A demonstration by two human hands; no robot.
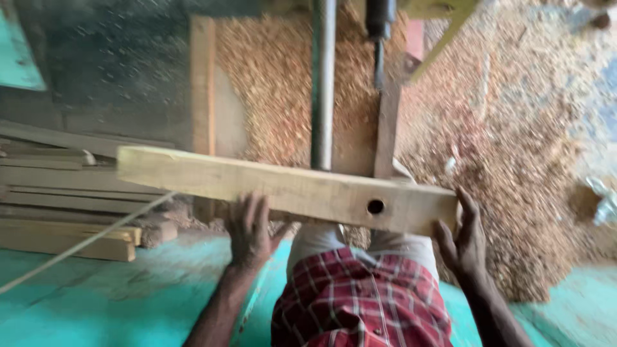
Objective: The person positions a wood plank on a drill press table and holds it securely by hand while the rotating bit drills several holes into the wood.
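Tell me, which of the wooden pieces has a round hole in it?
The long pale beam held by the left hand and right hand. Its hole is near the right hand; the planks stacked at left show none.

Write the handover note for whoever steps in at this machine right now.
Left hand: grip under the beam, near its middle.
Right hand: grip on the beam's right end.
The beam is held level, crosswise in front of the metal post.
Done: one round hole is through the beam near its right end.
Left: no other holes show.
Shavings are heaped behind; planks are stacked at left.
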